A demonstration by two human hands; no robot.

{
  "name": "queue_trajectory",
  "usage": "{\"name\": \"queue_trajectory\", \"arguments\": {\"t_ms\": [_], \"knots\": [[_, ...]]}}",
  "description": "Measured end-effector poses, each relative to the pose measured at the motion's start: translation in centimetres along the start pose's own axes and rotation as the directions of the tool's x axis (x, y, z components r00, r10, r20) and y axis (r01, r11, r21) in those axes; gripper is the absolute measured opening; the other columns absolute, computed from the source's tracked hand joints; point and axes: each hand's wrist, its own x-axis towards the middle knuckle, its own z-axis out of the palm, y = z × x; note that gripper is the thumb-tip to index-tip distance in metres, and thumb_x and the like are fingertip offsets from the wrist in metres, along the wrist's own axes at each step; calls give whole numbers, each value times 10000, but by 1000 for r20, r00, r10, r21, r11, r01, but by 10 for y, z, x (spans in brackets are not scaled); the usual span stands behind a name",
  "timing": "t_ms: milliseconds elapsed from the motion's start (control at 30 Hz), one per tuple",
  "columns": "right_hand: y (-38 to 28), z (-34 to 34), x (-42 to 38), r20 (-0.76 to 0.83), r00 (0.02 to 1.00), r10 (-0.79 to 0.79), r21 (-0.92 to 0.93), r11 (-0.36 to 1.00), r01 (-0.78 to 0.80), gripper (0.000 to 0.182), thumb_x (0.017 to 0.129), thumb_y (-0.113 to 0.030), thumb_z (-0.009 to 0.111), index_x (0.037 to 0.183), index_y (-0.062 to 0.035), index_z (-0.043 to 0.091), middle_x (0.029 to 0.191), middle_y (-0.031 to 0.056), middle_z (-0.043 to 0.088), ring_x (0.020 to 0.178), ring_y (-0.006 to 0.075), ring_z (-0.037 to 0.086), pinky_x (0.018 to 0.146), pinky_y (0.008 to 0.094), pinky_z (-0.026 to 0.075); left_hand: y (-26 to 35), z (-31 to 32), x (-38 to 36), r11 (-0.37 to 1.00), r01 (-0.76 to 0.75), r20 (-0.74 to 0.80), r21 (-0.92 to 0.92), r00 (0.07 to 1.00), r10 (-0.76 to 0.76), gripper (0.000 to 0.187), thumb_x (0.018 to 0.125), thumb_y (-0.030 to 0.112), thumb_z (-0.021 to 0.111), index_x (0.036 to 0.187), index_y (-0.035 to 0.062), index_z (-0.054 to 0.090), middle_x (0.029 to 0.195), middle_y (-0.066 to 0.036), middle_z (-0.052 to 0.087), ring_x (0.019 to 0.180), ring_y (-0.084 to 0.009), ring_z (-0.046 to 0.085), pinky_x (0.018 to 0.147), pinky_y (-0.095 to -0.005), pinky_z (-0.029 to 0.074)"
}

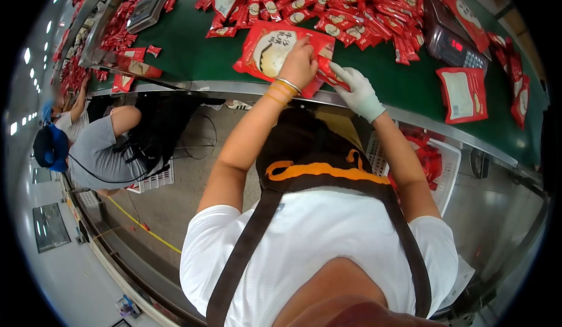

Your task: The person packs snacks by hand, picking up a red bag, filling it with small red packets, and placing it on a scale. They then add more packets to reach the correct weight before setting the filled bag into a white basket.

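A large red bag (270, 52) with a cream label lies on the green table surface (193, 57) at its front edge. My left hand (300, 66), bare and with bands at the wrist, rests on the bag's right part, its fingers bent on the red film; whether they grip it cannot be made out. My right hand (356, 91), in a white glove, is at the bag's lower right corner, with thumb and fingers closed round the red edge. Behind the bag lies a heap of small red packets (351, 11).
A scale with a red display (456, 45) stands at right, near a flat red bag (463, 94). Another scale (151, 9) stands at back left. Below the table edge at right is a white basket (448, 175) with red bags. A co-worker (111, 151) sits at left.
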Motion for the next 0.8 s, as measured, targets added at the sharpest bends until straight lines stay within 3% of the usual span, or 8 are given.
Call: {"name": "queue_trajectory", "arguments": {"t_ms": [233, 267, 333, 500, 567, 600, 667, 800], "knots": [[28, 16, 33, 325, 935, 140, -219, 973, -70, 240, 806, -144, 644, 1034, -78, 611, 908, 176, 604, 844, 382, 604, 742, 443, 513, 38, 28, 13, 952, 206, 114, -225, 976, -185, 190, 726, 67, 667, 629, -3, 519, 908, -322, 644, 1138, -406, 595, 855, -406, 535], [53, 36, 29, 268, 952, 148, 346, 908, -238, 210, 805, -173, 639, 989, -71, 644, 809, 172, 630, 758, 385, 621, 689, 429, 518, 43, 41, 15, 954, 182, 51, -240, 983, -175, 189, 723, 69, 670, 627, -3, 524, 834, -303, 650, 1121, -412, 602, 859, -411, 533], [55, 50, 43, 299, 944, 139, 189, 961, -201, 209, 806, -174, 638, 988, -71, 644, 809, 172, 632, 758, 383, 622, 689, 428, 518, 54, 49, 25, 921, 229, 99, -316, 973, -208, 193, 713, 73, 674, 623, -5, 522, 755, -282, 636, 1115, -413, 604, 876, -415, 524], [51, 53, 53, 341, 929, 143, 115, 975, -192, 208, 807, -178, 638, 984, -69, 646, 809, 171, 636, 758, 378, 625, 689, 424, 519, 55, 62, 35, 863, 283, 144, -418, 959, -244, 190, 753, 95, 678, 692, -28, 547, 971, -325, 653, 894, -383, 697, 714, -367, 564], [52, 54, 55, 353, 924, 144, 117, 974, -196, 208, 808, -179, 637, 983, -68, 647, 810, 170, 638, 759, 376, 626, 689, 423, 519, 48, 42, 46, 432, 557, 434, -709, 828, -355, 165, 793, 98, 678, 831, -32, 584, 1047, -291, 647, 704, -317, 708, 628, -370, 563], [52, 55, 57, 358, 923, 141, 119, 974, -195, 207, 808, -180, 637, 982, -68, 647, 810, 170, 639, 759, 375, 626, 689, 422, 519, 32, 35, 57, 584, 555, 402, -592, 832, -382, 198, 819, 95, 679, 963, -12, 593, 1135, -224, 622, 685, -239, 675, 631, -367, 553], [53, 55, 59, 366, 919, 143, 129, 971, -203, 207, 809, -181, 637, 981, -67, 648, 810, 170, 640, 759, 374, 627, 689, 421, 519, -26, 41, 71, 942, 71, 100, -327, 994, -40, 245, 828, 192, 687, 1024, 56, 633, 1151, -140, 614, 832, -240, 645, 789, -414, 521], [51, 59, 62, 385, 912, 142, 138, 968, -209, 206, 810, -184, 637, 978, -65, 650, 810, 169, 644, 759, 370, 629, 689, 418, 519, -96, 48, 73, 988, -145, 519, 47, 849, 100, 341, 828, 386, 647, 1103, 188, 680, 1072, -70, 658, 1075, -279, 560, 966, -471, 386]]}}
